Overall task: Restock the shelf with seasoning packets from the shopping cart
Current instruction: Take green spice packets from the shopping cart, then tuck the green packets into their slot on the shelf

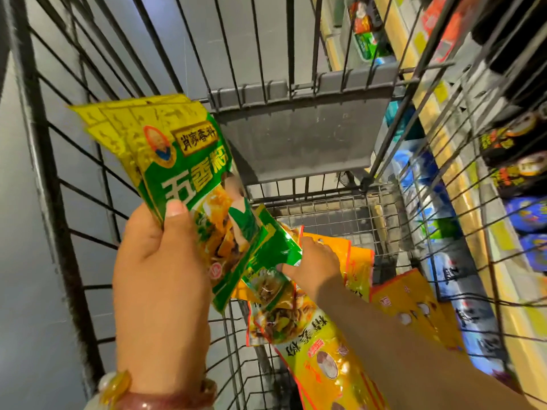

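Note:
My left hand [157,270] grips a fanned stack of green and yellow seasoning packets [165,149] above the left side of the shopping cart [74,179], thumb pressed on the front packet. My right hand [316,261] reaches down into the cart and pinches the edge of another green packet [275,247] that lies against the stack. Under my right arm, several yellow and orange packets [322,359] lie loose on the cart's wire floor.
The cart's grey child-seat flap [299,134] hangs at its far end. Through the right wire wall I see store shelves [461,202] with yellow price rails, blue packets and dark bottles. Grey floor lies to the left.

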